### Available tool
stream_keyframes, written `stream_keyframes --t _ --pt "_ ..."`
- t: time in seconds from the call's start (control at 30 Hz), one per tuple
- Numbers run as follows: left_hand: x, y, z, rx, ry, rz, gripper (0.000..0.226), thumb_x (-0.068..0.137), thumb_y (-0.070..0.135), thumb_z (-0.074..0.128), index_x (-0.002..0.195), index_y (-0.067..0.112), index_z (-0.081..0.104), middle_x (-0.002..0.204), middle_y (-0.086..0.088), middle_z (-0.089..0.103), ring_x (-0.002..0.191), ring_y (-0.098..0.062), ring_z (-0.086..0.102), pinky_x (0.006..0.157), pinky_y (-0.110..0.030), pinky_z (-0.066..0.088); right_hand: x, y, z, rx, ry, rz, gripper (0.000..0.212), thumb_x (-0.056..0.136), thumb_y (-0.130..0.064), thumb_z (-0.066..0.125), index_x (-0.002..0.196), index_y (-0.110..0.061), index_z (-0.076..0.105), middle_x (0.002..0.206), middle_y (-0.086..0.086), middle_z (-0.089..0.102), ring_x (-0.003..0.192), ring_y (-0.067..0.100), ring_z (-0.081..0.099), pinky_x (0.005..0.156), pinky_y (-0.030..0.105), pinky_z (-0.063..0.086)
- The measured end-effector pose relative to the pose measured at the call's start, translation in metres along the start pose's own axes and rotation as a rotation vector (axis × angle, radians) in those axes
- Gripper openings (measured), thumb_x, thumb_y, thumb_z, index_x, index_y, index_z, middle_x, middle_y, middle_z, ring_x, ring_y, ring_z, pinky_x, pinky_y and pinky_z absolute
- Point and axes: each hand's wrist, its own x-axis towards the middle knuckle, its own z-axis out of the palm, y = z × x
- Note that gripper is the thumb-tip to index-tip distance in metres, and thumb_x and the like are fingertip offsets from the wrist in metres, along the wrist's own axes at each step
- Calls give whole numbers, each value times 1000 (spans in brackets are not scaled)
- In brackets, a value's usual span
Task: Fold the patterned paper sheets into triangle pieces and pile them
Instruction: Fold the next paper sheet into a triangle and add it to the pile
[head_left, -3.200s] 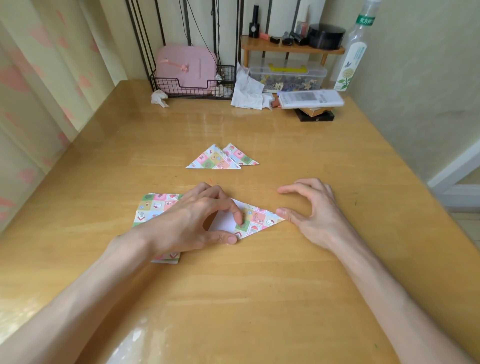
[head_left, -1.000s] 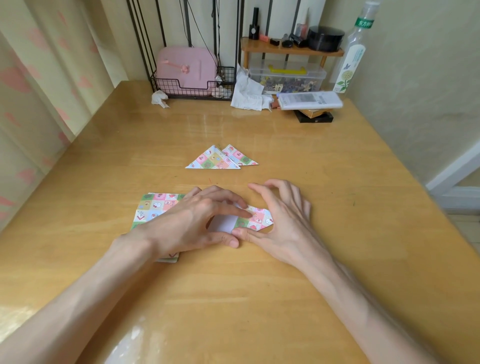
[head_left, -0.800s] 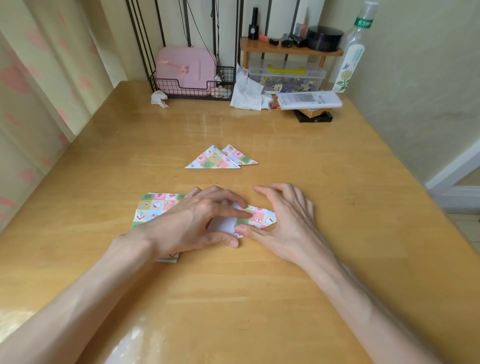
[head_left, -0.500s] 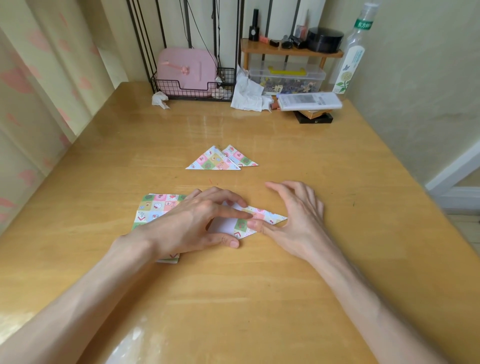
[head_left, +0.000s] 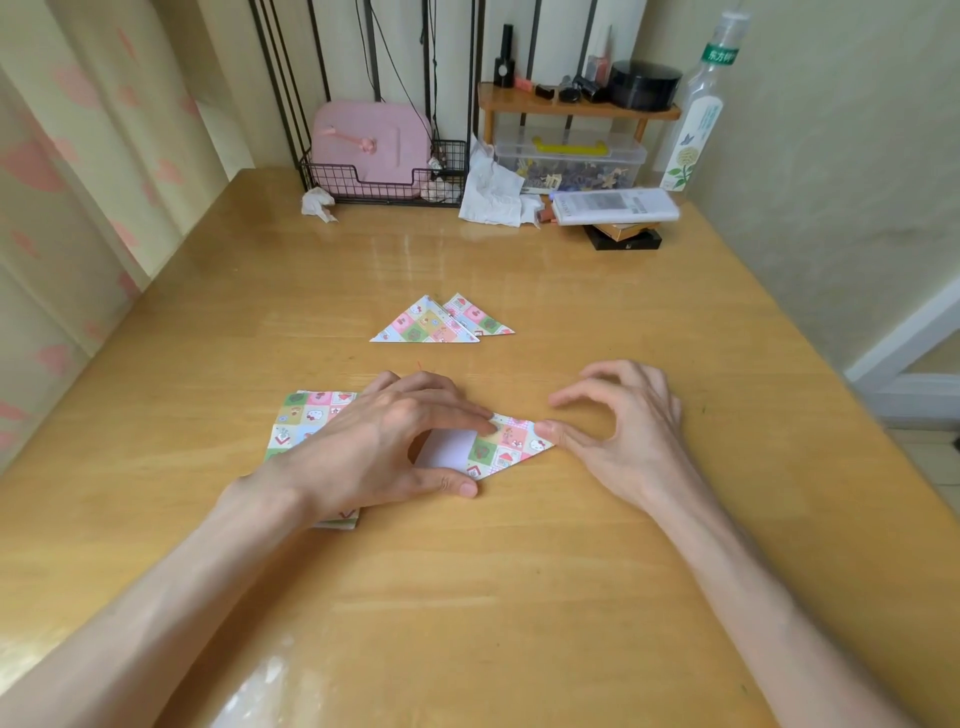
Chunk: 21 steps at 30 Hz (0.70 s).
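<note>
The left hand (head_left: 395, 447) presses the half-folded sheet (head_left: 511, 444) flat on the table (head_left: 519, 597), gripping nothing, so the right hand (head_left: 623, 431), also loose and empty, should rub its thumb firmly along the fold to make it sharp

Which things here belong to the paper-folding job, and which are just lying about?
Job: half-folded patterned paper sheet; stack of flat patterned paper sheets; two folded patterned paper triangles; left hand; right hand.
Lying about: pink case; crumpled white tissue; clear plastic bottle; white remote control.

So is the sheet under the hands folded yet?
Partly folded: the sheet shows a patterned flap over its white side, left hand pressing it.
</note>
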Motion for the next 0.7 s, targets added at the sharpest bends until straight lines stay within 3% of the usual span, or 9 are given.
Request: stream_keyframes --t 0.1,0.17,0.23,0.3,0.37,0.47,0.6,0.7 --pt "0 0 1 -25 15 -17 64 79 80 63 136 50 56 138 35 47 131 9 37 101 -24 30 -6 -7 2 27 -60 -71 47 64 -80 67 90 -41 74 114 -23 56 121 1 36 93 28 22" --pt "-1 0 1 -48 35 -39 65 78 79 65 135 49 57 139 32 44 129 11 38 103 -25 30 -7 -10 2 55 -78 -91 35 70 -67 78 90 -38 73 112 -22 57 119 1 37 95 29 26" --pt "-2 1 1 -43 49 -42 64 78 80 64 133 49 59 139 30 43 127 10 39 103 -28 32 -6 -12 1 161 -84 -71 22 77 -49 83 91 -36 72 105 -20 62 110 -1 45 93 19 31" --pt "-2 4 2 -33 56 -33 62 79 81 62 133 48 59 138 30 44 127 6 41 104 -33 34 -3 -16 2 393 -111 -8 12 83 -30 83 87 -30 72 91 -16 70 85 -2 57 73 8 38" --pt "-1 7 4 -35 57 -19 64 79 83 60 133 49 59 138 30 45 129 4 40 107 -38 36 -1 -18 3 577 -134 30 13 87 -15 79 85 -25 72 82 -13 73 61 0 57 57 9 37" --pt "-2 7 1 -92 18 -1 71 71 85 66 134 53 56 140 31 41 134 5 37 113 -43 34 5 -16 3 565 -68 26 19 89 -7 75 86 -26 72 70 -17 69 55 1 55 55 11 37" --pt "-3 3 -7 -206 26 47 59 72 60 83 127 50 65 142 26 44 133 -5 46 111 -38 39 12 -10 0 630 -14 63 19 92 -5 72 87 -24 74 68 3 68 58 7 61 62 16 47" --pt "-2 0 -11 -238 98 63 43 81 35 84 121 45 71 137 22 53 121 -6 58 98 -40 50 12 -7 -1 699 -18 104 15 93 -7 72 91 -21 75 68 16 66 58 10 61 64 15 48"
